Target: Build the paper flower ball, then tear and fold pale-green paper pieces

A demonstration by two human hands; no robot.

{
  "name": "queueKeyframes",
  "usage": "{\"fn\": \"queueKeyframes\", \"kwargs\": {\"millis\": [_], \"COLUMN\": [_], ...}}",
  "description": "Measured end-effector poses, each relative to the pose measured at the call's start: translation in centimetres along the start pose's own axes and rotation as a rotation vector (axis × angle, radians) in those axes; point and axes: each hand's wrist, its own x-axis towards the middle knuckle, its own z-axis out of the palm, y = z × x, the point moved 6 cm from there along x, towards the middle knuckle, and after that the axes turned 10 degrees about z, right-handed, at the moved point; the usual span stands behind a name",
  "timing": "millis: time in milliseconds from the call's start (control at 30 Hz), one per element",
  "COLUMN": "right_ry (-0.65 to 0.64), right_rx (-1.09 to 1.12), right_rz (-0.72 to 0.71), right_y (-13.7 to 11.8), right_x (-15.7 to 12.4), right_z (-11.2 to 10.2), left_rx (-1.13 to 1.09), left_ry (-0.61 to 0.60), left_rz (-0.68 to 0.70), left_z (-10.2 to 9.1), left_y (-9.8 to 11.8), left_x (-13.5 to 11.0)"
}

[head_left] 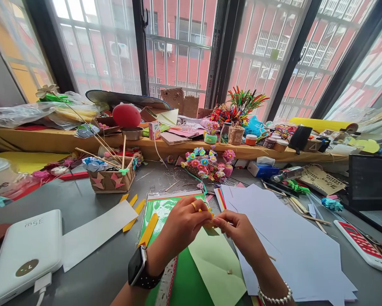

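Over a pale green paper sheet (214, 265), the left hand (187, 217) and right hand (237, 226) meet, fingertips pinched on a small yellow piece (211, 215), apparently paper, mostly hidden. Light pinches, one hand steadying, should keep it neat. Beyond, on the grey counter (71, 199), a brown cardboard box (107, 187) with pink triangles holds wooden sticks (124, 148). Farther, a round silver metal tin (131, 134) stands beneath a red balloon (126, 115); its contents are hidden.
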Motion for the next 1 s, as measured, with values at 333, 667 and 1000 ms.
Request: {"fn": "queueKeyframes", "kwargs": {"millis": [333,667,1000], "right_ry": [0.145,0.214,0.471], "right_rx": [-0.164,-0.364,-0.440], "right_rz": [-0.287,-0.610,-0.711], "right_y": [-1.6,-3.4,-3.5], "right_x": [-1.0,-2.5,-3.1], "right_z": [0.0,0.8,0.5], "left_rx": [-0.510,-1.613,-1.739], "left_ry": [0.103,-0.036,0.124], "left_rz": [-0.448,-1.013,-0.909], "left_z": [-0.1,5.1,5.9], "left_y": [-3.8,-2.1,-1.8], "left_x": [-1.1,-2.6,-2.0]}}
